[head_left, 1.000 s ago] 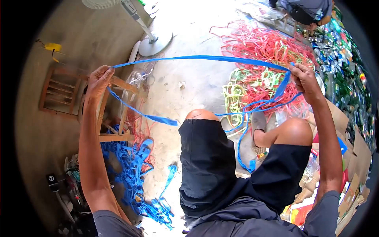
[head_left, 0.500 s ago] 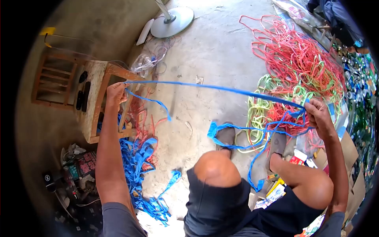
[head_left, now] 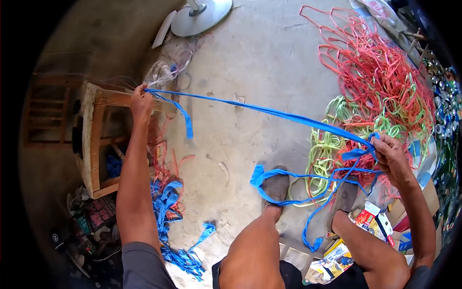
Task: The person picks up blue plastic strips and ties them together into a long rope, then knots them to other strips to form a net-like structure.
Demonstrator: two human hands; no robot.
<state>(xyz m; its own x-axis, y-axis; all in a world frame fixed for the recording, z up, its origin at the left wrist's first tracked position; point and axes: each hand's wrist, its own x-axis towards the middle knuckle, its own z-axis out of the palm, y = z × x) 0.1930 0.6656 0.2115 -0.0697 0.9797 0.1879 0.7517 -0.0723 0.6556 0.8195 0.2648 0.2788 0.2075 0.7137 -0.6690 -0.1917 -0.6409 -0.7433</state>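
A blue plastic strip stretches across between my two hands, sloping down to the right. My left hand is closed round its far-left end, and a short tail of it dangles below. My right hand pinches the other end, where the strip bunches into loops. From there, more blue strip trails down over and around my shoes on the floor. Several loose blue strips lie heaped beside my left forearm.
Red cord and green cord lie piled on the right. A wooden stool stands at the left. The round fan base is at the back. Small boxes lie by my right leg, with bottles along the right edge.
My view has shifted, and my left knee has moved down in the picture. The strip between my hands slopes more steeply now. Both hands keep their hold.
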